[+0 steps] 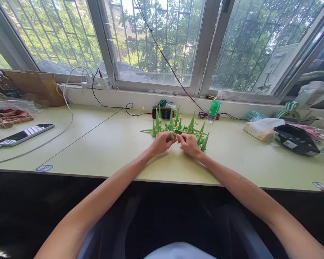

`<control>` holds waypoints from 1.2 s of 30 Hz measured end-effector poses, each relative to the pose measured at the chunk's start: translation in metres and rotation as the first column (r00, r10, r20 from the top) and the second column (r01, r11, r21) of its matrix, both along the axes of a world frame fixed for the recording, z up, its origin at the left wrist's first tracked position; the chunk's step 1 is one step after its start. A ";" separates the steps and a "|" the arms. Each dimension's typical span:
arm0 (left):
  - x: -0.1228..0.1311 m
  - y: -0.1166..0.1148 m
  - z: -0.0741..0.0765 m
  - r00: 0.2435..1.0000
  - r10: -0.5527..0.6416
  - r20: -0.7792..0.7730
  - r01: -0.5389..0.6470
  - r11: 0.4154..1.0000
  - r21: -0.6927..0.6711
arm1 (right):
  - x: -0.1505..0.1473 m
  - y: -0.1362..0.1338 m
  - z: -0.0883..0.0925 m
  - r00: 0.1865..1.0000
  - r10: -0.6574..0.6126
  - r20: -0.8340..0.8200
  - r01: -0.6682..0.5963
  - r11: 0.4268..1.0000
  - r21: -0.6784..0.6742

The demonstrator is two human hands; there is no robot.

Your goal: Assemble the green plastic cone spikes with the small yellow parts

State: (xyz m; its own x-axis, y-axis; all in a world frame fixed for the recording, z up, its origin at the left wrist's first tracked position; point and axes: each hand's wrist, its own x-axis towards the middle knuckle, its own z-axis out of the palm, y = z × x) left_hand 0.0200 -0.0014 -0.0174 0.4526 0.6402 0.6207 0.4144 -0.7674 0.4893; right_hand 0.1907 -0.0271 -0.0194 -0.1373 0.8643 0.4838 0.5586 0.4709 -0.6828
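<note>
Near the table's middle, my left hand point(162, 141) is closed around a small green cone point(172, 136), whose tip sticks up between the fingers. My right hand point(189, 144) meets it fingertip to fingertip, pinching a tiny yellowish piece point(177, 138) at the cone's side; much of this piece is covered by the fingers. Just beyond both hands stands a cluster of similar green cones point(191, 123), mostly upright, with small yellow bits among them. One green cone point(145, 131) lies on its side at the left. More cones point(204, 142) stand beside my right wrist.
Behind the cones leans a dark phone point(163, 114). A green-labelled bottle point(214, 109) stands by the sill. At right are a tissue pack point(263, 129) and a black packet point(296, 139). A silver phone point(23, 134) with its cable lies at left. Cords point(126, 108) run along the back.
</note>
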 end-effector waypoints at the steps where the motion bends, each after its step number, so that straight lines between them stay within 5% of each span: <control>1: 0.000 0.000 0.000 1.000 0.001 -0.001 -0.001 1.000 0.001 | 0.000 0.000 0.000 1.000 -0.002 -0.003 0.002 1.000 -0.001; 19: 0.000 0.004 -0.002 0.997 0.078 0.025 -0.080 0.995 0.059 | -0.003 -0.003 -0.001 0.994 0.049 -0.096 -0.047 0.999 0.017; 36: -0.001 0.003 0.002 0.982 0.160 0.102 -0.132 0.963 -0.236 | 0.001 0.000 -0.004 0.980 0.158 -0.124 -0.157 0.987 0.015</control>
State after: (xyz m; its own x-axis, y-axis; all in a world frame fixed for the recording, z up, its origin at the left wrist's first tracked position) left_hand 0.0191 0.0018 -0.0153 0.2753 0.8241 0.4950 0.4416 -0.5657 0.6964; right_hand 0.1921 -0.0270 -0.0232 -0.2099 0.8342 0.5100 0.3879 0.5499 -0.7397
